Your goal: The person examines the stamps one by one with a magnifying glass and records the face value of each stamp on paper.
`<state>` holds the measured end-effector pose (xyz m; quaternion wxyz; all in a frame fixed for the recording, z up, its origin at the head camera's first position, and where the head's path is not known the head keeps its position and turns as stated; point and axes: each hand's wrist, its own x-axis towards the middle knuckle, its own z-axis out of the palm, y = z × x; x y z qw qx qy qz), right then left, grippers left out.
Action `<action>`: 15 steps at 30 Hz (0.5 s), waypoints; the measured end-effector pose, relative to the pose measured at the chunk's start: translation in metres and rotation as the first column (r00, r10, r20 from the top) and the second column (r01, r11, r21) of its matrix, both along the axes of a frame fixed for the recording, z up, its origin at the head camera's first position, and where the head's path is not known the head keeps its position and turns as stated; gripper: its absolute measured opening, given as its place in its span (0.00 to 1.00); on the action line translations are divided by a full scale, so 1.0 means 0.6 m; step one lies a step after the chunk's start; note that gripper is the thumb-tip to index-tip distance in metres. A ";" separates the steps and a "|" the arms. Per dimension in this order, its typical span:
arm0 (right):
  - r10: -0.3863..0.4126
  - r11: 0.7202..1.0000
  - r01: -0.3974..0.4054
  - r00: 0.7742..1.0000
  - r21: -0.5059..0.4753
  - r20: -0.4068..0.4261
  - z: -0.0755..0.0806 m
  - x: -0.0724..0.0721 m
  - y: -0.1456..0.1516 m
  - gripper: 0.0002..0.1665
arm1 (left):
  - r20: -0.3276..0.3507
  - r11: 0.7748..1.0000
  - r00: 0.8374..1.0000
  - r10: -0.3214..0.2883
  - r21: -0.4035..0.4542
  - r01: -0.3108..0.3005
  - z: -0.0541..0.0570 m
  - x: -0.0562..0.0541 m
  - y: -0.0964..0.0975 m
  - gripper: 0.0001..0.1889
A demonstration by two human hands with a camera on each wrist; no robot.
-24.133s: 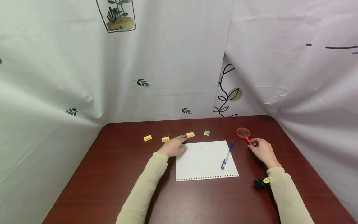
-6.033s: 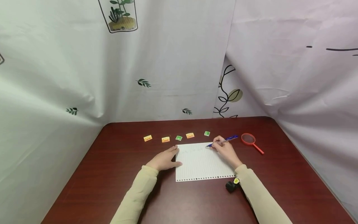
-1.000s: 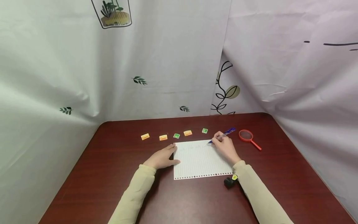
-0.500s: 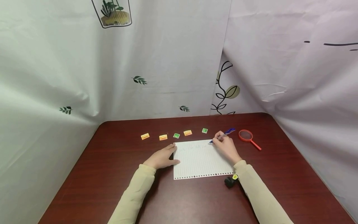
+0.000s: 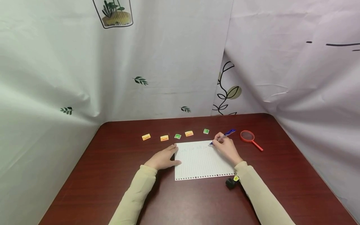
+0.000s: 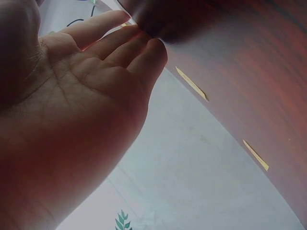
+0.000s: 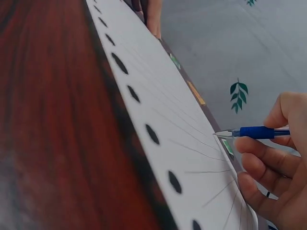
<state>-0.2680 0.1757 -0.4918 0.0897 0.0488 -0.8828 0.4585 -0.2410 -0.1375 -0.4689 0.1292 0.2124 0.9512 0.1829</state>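
Note:
A sheet of lined paper (image 5: 201, 164) with punched holes along its near edge lies on the table, faint writing near its top. My right hand (image 5: 227, 150) pinches a blue pen (image 5: 231, 132), whose tip is at the paper's upper right part. The right wrist view shows the pen (image 7: 257, 132) between thumb and fingers, tip on or just over the sheet. My left hand (image 5: 162, 158) rests at the sheet's left edge, thumb over the paper and fingers extended. In the left wrist view, the palm of the left hand (image 6: 91, 91) fills much of the frame.
Behind the paper lie stamp-like pieces: orange-yellow ones, such as the left one (image 5: 146, 137), and two green ones, such as the right one (image 5: 206, 131). A red magnifying glass (image 5: 254, 143) lies right of the right hand. A black wrist device (image 5: 230, 183) sits at the right cuff.
Since the earliest frame, my right hand has left the magnifying glass and taken up the pen from the paper. My left hand has shifted down-left. Over the last second, only the pen moves slightly.

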 end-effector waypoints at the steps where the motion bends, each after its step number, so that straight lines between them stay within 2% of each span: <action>1: -0.002 1.000 0.002 1.000 -0.001 0.001 0.000 0.000 0.001 0.02 | -0.002 1.000 1.000 0.000 0.002 0.000 0.000 0.000 0.000 0.41; 6: -0.022 1.000 0.022 1.000 -0.009 0.020 0.000 0.000 0.004 0.02 | 0.002 1.000 1.000 0.000 0.006 0.000 0.002 -0.001 0.001 0.41; 15: -0.006 1.000 0.006 1.000 -0.011 0.016 -0.001 0.002 0.004 0.02 | 0.012 1.000 1.000 0.006 0.003 -0.006 0.003 0.001 0.002 0.41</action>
